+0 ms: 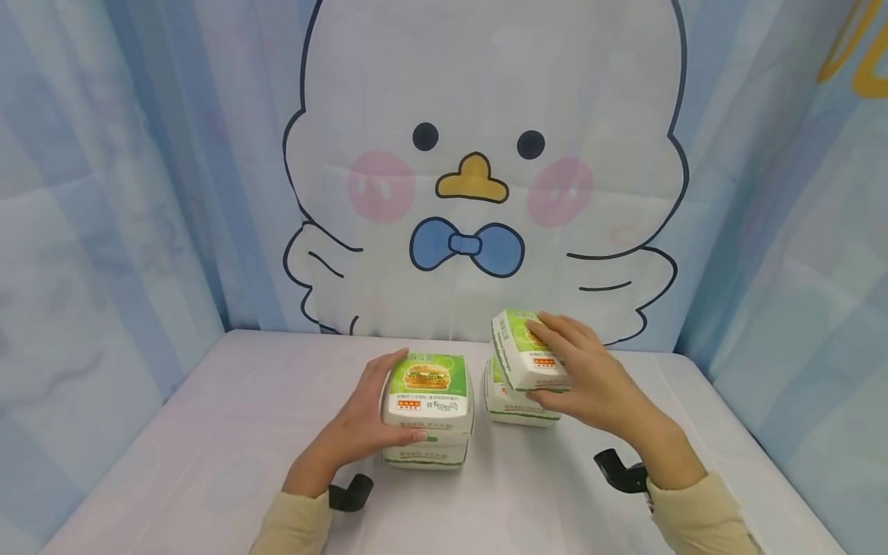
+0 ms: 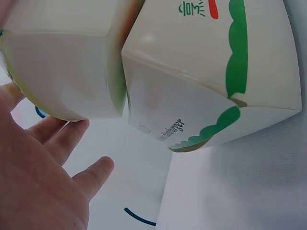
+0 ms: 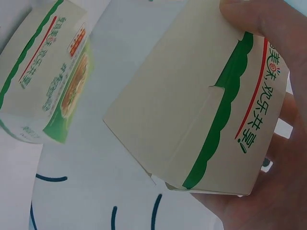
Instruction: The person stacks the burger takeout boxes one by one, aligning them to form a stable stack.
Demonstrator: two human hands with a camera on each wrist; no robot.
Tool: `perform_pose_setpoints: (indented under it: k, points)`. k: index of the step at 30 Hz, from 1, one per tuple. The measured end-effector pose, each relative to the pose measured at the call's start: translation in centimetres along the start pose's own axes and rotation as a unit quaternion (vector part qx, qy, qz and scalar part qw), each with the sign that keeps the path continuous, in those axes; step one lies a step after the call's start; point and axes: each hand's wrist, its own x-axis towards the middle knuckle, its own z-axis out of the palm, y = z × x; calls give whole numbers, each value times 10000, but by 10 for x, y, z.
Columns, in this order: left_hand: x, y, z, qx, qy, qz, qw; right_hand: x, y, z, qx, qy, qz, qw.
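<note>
Four-sided white-and-green paper hamburger boxes stand in two stacks. In the head view, my left hand (image 1: 361,420) grips the upper left hamburger box (image 1: 428,385), thumb across its front and fingers along its left side. That box sits over a lower left box (image 1: 425,456). My right hand (image 1: 590,378) holds another hamburger box (image 1: 516,351), tilted, above a lower right box (image 1: 520,410). The right wrist view shows this held box (image 3: 192,110) from its plain side, with the thumb on it. Fingers of the left hand touch a box (image 2: 57,72) in the left wrist view.
A pale tabletop (image 1: 208,432) lies under the boxes. Behind it hangs a curtain (image 1: 486,92) with a cartoon bird, and more curtain (image 1: 69,231) closes in both sides. Black wrist mounts (image 1: 350,493) stick out beside the cuffs.
</note>
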Motion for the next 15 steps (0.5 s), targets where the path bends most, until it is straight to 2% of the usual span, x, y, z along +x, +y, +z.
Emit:
perform_pose_setpoints:
  k: [8,15]
  points:
    - [0,-1,1,21,-3,-197,9998,17,-25,3,35,-146,-360,9992]
    - [0,-2,1,7,-23,-188,9998,28,-42,5,106,-254,-549,9981]
